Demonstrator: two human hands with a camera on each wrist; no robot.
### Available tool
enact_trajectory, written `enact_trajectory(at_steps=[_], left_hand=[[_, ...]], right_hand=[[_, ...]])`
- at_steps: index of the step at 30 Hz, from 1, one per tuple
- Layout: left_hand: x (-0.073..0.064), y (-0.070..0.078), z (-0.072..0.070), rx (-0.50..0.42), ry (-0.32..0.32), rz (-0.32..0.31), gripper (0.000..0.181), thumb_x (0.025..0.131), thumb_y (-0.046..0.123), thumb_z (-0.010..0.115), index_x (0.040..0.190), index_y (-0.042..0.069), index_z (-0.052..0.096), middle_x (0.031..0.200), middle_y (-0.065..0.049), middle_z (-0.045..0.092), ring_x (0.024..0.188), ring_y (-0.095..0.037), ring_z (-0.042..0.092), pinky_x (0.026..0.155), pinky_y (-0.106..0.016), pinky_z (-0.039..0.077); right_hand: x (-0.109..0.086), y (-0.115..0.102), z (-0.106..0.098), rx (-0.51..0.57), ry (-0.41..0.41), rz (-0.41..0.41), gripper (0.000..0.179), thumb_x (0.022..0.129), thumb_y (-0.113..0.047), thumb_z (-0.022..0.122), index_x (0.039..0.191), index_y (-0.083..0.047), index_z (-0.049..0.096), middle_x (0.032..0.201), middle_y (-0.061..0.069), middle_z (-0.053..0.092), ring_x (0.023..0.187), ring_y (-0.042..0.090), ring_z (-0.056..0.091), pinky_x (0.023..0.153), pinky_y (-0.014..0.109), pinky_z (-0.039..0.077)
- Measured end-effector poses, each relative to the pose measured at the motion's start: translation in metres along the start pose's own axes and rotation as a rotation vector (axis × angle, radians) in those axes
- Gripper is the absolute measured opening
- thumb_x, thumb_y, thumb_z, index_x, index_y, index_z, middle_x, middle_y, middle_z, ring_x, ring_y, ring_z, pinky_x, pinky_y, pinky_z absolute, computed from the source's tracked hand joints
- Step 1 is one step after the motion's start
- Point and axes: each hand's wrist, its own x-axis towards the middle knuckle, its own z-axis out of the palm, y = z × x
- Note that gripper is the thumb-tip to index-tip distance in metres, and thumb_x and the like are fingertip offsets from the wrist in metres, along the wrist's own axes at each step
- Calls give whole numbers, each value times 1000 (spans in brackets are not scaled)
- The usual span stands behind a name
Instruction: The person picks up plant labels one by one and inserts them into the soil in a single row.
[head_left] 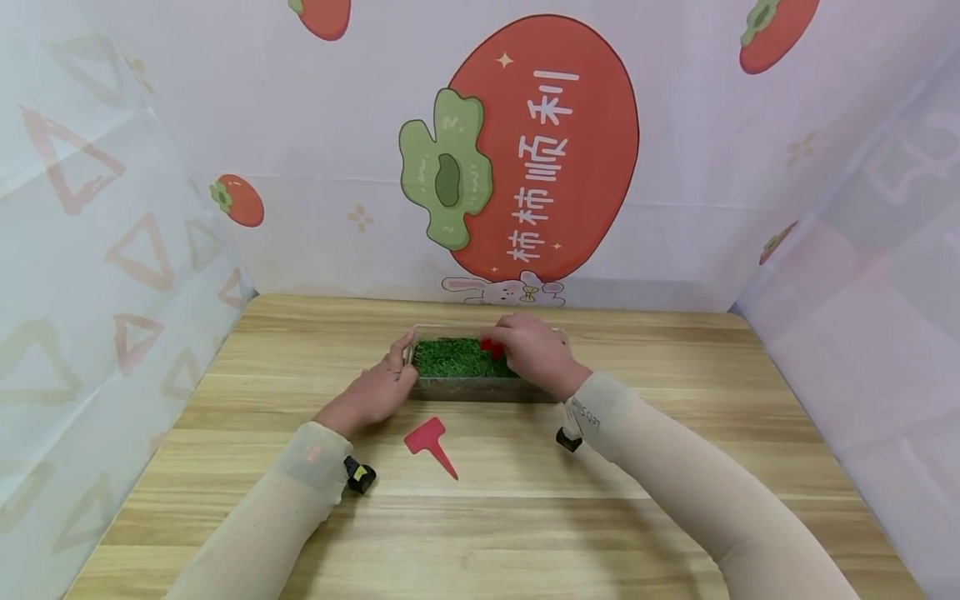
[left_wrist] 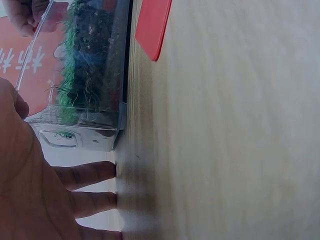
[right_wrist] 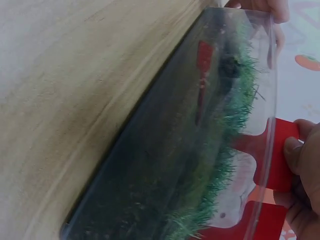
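Observation:
A clear box planter (head_left: 487, 389) of green artificial grass stands on the table. My left hand (head_left: 382, 387) is at its left end, a fingertip at the rim; in the left wrist view several straight fingers (left_wrist: 92, 172) reach down to the tabletop. Over the planter's right half, my right hand (head_left: 542, 354) pinches a red plant label (right_wrist: 280, 156) between thumb and fingers; its lower part shows through the clear wall among the grass. A second red label (right_wrist: 270, 222) stands beside it, near the right fingers. Another red T-shaped label (head_left: 426, 437) lies flat before the planter.
The wooden table (head_left: 525, 517) stretches toward me and to both sides. Behind it hangs a white backdrop (head_left: 322, 242) with a large printed persimmon (head_left: 585, 167). Small black cameras (head_left: 360, 477) sit at the wrists.

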Motion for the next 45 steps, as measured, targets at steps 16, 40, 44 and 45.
enact_trajectory(at_steps=[16, 40, 44, 45], left_hand=[[-2, 3, -5, -5, -9, 6, 64, 107, 37, 21, 161, 26, -11, 169, -10, 9, 150, -40, 21, 117, -67, 14], [-1, 1, -1, -17, -22, 3, 65, 106, 39, 20, 160, 29, -14, 168, -12, 9, 151, -39, 18, 116, -70, 9], [-1, 1, -1, -10, -15, -1, 65, 106, 38, 20, 161, 28, -14, 168, -12, 9, 151, -39, 17, 117, -69, 10], [-1, 0, -1, -8, -14, -2, 65, 106, 39, 20, 161, 28, -14, 168, -12, 9, 151, -39, 17, 117, -69, 10]], right_hand=[[4, -2, 0, 23, -43, 5, 41, 88, 0, 70, 123, -20, 73, 106, 2, 72, 96, 19, 67, 88, 36, 58], [3, 2, -5, 27, -63, -35, 40, 91, -4, 71, 127, -21, 71, 102, 2, 74, 92, 17, 67, 86, 34, 58], [2, 0, -5, 28, -58, -70, 40, 91, -5, 71, 128, -18, 70, 104, 3, 74, 94, 18, 68, 87, 35, 58], [2, 0, -4, 25, -56, -73, 40, 91, -5, 71, 128, -18, 70, 105, 3, 74, 95, 18, 68, 87, 34, 58]])
